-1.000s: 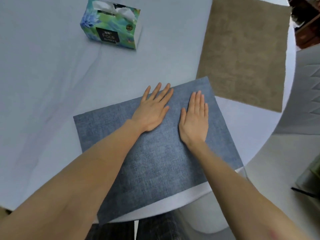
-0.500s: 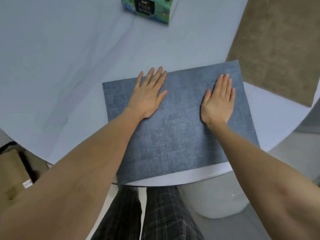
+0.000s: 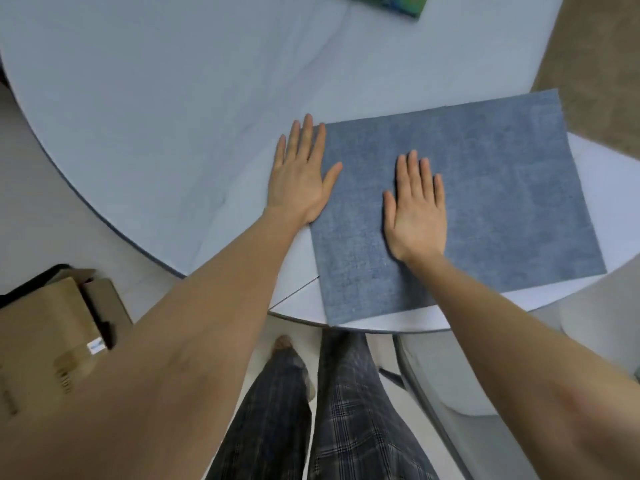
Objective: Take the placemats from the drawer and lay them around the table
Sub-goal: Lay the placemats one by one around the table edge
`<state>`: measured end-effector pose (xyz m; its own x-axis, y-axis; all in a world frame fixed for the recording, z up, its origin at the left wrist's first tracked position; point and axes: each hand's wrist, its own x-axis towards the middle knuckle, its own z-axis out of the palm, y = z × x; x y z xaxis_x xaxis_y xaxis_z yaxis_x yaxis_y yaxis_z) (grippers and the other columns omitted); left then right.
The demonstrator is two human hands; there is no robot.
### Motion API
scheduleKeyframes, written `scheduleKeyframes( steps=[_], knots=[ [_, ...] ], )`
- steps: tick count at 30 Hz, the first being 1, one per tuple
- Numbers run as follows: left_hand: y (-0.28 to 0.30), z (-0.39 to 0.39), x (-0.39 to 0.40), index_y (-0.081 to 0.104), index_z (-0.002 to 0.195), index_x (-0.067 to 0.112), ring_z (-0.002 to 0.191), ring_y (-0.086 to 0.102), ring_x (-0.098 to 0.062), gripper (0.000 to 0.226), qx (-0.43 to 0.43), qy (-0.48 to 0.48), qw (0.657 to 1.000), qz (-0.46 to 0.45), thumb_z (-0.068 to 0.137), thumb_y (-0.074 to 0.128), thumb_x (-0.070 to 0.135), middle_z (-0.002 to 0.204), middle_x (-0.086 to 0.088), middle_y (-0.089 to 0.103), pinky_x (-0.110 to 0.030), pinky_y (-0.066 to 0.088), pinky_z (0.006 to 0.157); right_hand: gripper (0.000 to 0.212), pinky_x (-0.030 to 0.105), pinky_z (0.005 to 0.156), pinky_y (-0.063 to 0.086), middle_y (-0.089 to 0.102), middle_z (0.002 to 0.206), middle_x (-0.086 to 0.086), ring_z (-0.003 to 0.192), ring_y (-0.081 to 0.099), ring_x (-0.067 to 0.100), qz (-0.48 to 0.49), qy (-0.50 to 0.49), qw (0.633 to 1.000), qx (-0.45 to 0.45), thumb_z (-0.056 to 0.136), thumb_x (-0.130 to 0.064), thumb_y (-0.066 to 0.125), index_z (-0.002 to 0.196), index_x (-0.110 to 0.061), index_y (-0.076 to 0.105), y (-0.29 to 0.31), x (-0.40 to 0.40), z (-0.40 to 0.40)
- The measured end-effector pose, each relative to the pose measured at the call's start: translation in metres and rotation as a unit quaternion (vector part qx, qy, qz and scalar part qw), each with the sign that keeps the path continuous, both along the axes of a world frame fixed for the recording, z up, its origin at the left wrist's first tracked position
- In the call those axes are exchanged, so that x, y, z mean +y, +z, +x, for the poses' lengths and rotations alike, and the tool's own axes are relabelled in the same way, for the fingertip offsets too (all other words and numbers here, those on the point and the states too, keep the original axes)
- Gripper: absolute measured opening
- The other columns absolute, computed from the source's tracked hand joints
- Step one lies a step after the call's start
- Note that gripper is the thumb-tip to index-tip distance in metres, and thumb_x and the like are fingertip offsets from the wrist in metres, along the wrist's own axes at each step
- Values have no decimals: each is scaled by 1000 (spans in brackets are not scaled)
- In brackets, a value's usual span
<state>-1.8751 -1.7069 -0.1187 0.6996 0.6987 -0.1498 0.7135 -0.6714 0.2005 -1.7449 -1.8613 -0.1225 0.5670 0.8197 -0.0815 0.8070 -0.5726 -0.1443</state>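
Two hands lie flat on the round pale table (image 3: 156, 109), fingers straight and close together, neither curled round anything, so each grip is fully open. The right hand (image 3: 415, 209) rests palm-down wholly on the blue placemat (image 3: 502, 202), near its left-hand half, thumb held a little apart from the fingers. The left hand (image 3: 299, 174) sits at the mat's left edge: its thumb and the inner side of the palm overlap the blue fabric, while the other fingers lie on the bare tabletop just beside it. The blue placemat lies flat near the table's near rim, its near-left corner reaching right to that rim above the person's plaid trousers (image 3: 346, 410). A second, brown placemat (image 3: 595, 64) lies beyond it toward the far right; its near corner meets or slips under the blue mat's far-right corner, and I cannot tell which, since most of the brown mat is cut off by the frame edge. At the top edge only a green sliver of a printed box (image 3: 391, 3) shows, too cropped to read. A cardboard box (image 3: 52, 327) stands on the floor at lower left, partly hidden behind the left forearm. A pale rounded seat at lower right is blurred and partly covered by the right forearm.
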Motion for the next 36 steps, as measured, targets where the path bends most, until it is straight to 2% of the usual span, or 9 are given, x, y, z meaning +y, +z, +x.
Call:
scheduleKeyframes(
  steps=[4,7,10,14,19,23,26,30,36],
  knots=[
    [5,-34,-6,1,154,6,150,-6,-25,74,39,65,997,8,100,20,53,162,-11,-6,-42,-5,122,58,40,120,4,8,161,6,148,7,21,-14,-27,999,-8,100,-38,19,153,-15,11,2,3,-6],
    [20,-39,-39,6,154,5,149,-4,-31,75,3,-25,999,30,99,25,52,162,-14,-3,-45,-3,121,58,40,121,2,3,161,8,149,2,22,-11,-74,997,11,102,-38,22,153,-14,8,2,-4,-18],
    [15,-51,-83,9,155,12,150,1,-26,70,5,-133,991,16,99,22,52,163,-8,3,-45,-2,120,59,39,121,1,4,161,8,149,2,23,5,-84,996,8,101,-40,20,153,-16,9,1,-28,-36],
    [0,-63,-94,15,154,14,150,9,-26,71,17,-98,995,15,96,15,54,162,-9,9,-44,4,121,61,40,121,1,5,161,8,149,3,24,10,-96,995,4,99,-43,20,153,-16,9,-1,-48,-47],
    [5,-58,-96,4,155,13,150,-1,-26,69,16,-100,995,7,101,22,52,162,-9,-1,-45,-2,121,64,39,120,3,8,160,11,148,5,26,6,-64,998,3,97,-43,14,152,-11,10,0,-75,-83],
    [7,-75,-102,-4,154,14,149,-10,-31,89,50,-219,974,6,91,24,69,162,-11,-9,-51,-5,120,65,38,120,1,6,160,10,148,3,25,-1,-50,999,15,96,-42,14,152,-10,9,2,-78,-79],
    [13,-84,-85,-10,154,16,148,-17,-28,106,69,-307,948,-57,82,39,76,161,-9,-17,-48,-8,120,64,38,119,-2,3,161,10,148,0,25,-1,-48,998,33,97,-41,18,152,-10,7,2,-78,-77],
    [18,-83,-77,-12,153,17,147,-21,-27,121,80,-316,941,-95,72,54,78,160,-8,-21,-46,-12,119,68,39,119,-4,0,161,10,148,-4,25,-8,-43,998,54,94,-44,16,152,-10,4,4,-78,-75],
    [21,-83,-80,-11,153,16,146,-23,-30,132,75,-312,941,-105,63,60,80,159,-11,-21,-47,-14,117,68,39,119,-5,-1,161,10,148,-4,26,-3,-41,997,61,95,-44,16,152,-10,3,4,-79,-74]
  ],
)
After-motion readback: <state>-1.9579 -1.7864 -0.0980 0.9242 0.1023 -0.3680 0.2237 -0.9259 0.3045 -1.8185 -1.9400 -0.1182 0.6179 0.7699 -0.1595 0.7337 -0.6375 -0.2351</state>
